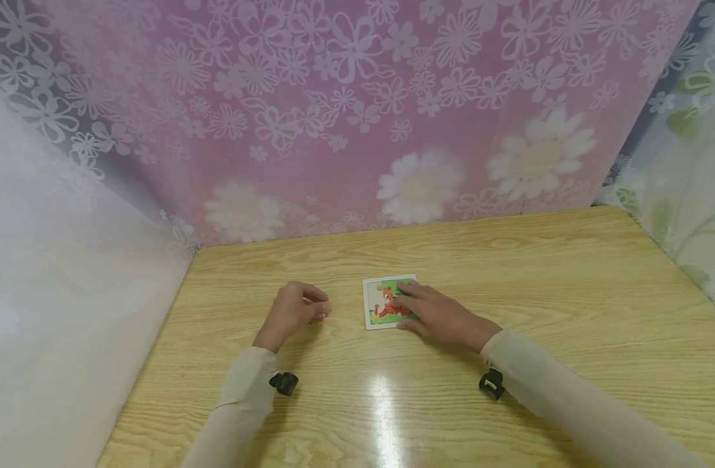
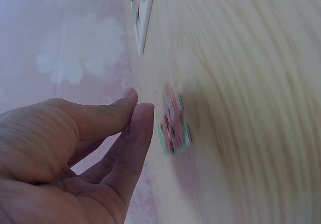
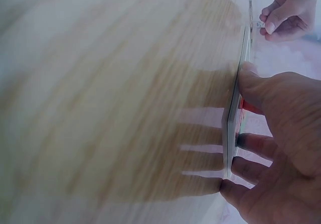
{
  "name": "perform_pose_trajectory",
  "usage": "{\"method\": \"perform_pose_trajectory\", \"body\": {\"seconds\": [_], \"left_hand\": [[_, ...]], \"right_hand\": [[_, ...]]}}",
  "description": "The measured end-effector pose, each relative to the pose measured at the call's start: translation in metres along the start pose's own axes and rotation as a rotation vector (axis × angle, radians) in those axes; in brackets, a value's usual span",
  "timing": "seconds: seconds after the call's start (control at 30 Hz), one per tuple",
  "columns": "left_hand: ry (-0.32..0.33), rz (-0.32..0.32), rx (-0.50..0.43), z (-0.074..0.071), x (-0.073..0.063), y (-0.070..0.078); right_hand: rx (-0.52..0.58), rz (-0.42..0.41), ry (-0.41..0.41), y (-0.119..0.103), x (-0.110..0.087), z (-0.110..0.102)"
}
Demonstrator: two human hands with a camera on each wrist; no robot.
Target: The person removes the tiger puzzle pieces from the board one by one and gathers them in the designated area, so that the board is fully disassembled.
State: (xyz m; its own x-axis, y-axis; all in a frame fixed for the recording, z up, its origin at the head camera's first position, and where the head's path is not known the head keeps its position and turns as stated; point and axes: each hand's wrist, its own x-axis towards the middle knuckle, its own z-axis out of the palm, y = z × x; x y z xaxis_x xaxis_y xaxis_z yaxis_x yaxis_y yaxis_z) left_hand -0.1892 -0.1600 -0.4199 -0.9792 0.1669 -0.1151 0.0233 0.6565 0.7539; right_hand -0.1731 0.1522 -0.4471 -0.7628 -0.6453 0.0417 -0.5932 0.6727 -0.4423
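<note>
My left hand (image 1: 293,311) is at the left of the table with thumb and forefinger brought together. At their tips is a small red and green cardboard piece (image 2: 173,123), like a puzzle piece, blurred in the left wrist view; its exact contact with the fingers is partly hidden. A square picture board (image 1: 382,312) with a white border and an orange tiger-like figure on green lies flat at the middle. My right hand (image 1: 442,316) rests on its right part with spread fingers (image 3: 251,171), thumb and fingertips touching its surface and edge.
The wooden table (image 1: 545,279) reaches back to a pink flowered curtain (image 1: 346,130). Pale cloth (image 1: 59,273) hangs along the left side, and a flowered sheet (image 1: 685,182) along the right. A small black camera (image 1: 284,383) hangs at the left wrist.
</note>
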Motion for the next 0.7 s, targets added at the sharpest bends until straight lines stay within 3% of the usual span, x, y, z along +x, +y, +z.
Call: {"method": "perform_pose_trajectory", "body": {"seconds": [0.3,0.7], "left_hand": [[-0.042,0.094,0.106,0.024,0.009,0.018],[-0.164,0.15,0.08,0.049,0.011,0.033]], "right_hand": [[-0.002,0.008,-0.013,0.0,0.001,-0.001],[-0.014,-0.009,-0.004,0.001,0.0,0.0]]}}
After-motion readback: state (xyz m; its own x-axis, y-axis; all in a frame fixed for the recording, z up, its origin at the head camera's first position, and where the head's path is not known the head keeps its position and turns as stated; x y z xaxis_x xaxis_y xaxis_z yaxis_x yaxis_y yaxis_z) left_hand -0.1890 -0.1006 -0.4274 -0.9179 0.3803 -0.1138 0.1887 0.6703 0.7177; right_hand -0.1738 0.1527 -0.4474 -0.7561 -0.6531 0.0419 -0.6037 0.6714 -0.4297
